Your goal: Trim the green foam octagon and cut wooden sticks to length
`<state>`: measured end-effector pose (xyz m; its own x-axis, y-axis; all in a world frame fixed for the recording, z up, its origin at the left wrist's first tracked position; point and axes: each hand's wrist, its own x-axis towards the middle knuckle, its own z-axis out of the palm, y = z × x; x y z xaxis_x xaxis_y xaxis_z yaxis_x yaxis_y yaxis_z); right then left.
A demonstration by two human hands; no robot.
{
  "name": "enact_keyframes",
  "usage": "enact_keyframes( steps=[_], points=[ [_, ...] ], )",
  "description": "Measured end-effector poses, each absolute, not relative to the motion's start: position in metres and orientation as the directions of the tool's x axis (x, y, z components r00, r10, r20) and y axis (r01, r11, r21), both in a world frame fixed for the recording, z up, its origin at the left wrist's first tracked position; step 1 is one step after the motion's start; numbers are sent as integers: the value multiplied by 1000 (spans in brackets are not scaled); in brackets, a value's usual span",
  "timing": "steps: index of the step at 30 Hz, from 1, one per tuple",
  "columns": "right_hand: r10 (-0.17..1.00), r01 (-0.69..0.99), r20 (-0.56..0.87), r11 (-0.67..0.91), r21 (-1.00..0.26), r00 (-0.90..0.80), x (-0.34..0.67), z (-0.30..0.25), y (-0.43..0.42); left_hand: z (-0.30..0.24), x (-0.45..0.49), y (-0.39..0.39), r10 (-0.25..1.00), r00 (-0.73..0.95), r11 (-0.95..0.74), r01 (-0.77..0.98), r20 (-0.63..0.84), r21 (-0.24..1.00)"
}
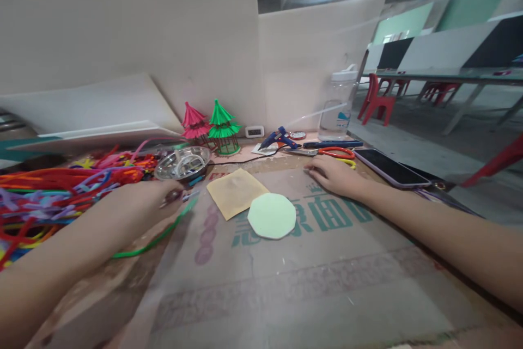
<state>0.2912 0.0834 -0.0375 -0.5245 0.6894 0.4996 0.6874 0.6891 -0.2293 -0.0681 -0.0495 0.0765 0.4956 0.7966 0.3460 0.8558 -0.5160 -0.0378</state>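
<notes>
My left hand (pixel 151 202) is beside the metal bowl (pixel 183 164), its fingers curled inward; small whitish and blue bits show at the fingertips, too blurred to name. Just below it a green pipe cleaner (pixel 157 240) lies in a curve. My right hand (pixel 337 176) rests palm down at the far right of the printed sheet (pixel 286 294), fingers loosely extended with nothing in them. Close behind it are scissors (pixel 335 152) with orange handles. Between the hands lie a pale green octagonal piece (pixel 272 216) and a tan square of paper (pixel 235 192), partly overlapped by the octagon.
Pipe cleaners (pixel 81 185) heap up at left. Pink (pixel 195 120) and green (pixel 223 126) pagoda models stand at the back. A blue glue gun (pixel 280 138), small digital display (pixel 254 132), water bottle (pixel 338 104) and phone (pixel 390 168) line the back and right.
</notes>
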Motion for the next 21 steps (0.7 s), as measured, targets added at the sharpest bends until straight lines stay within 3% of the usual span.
enact_keyframes(
  steps=[2,4,6,7,8,10,13,16,19,21],
  points=[
    [691,685,540,680,-260,-481,287,-30,79,83,-47,-49,724,565,-584,807,395,-83],
    [740,597,546,657,-461,-392,276,-19,71,87,-27,-47,628,662,-659,732,409,-174],
    [844,261,401,502,-825,-356,260,-7,58,90,-5,-44,487,788,-749,599,377,-284],
    [856,46,270,321,-946,-440,252,-2,50,89,8,-42,413,845,-795,516,339,-318],
    [826,-109,158,118,-987,-541,244,3,41,87,20,-40,340,884,-828,443,321,-344],
    [725,-214,-28,-239,-947,-688,231,10,24,81,43,-37,215,935,-861,318,283,-396],
    [642,-203,-162,-456,-867,-749,222,15,6,67,63,-35,160,959,-874,247,233,-418],
    [686,-182,-149,-386,-904,-713,221,12,4,59,61,-31,220,940,-918,291,262,-270],
    [853,-198,2,-119,-973,-521,225,2,18,57,44,-19,359,876,-916,397,321,-60],
    [933,-157,135,86,-984,-333,230,-5,32,57,29,-9,483,846,-870,494,227,9]
  ],
)
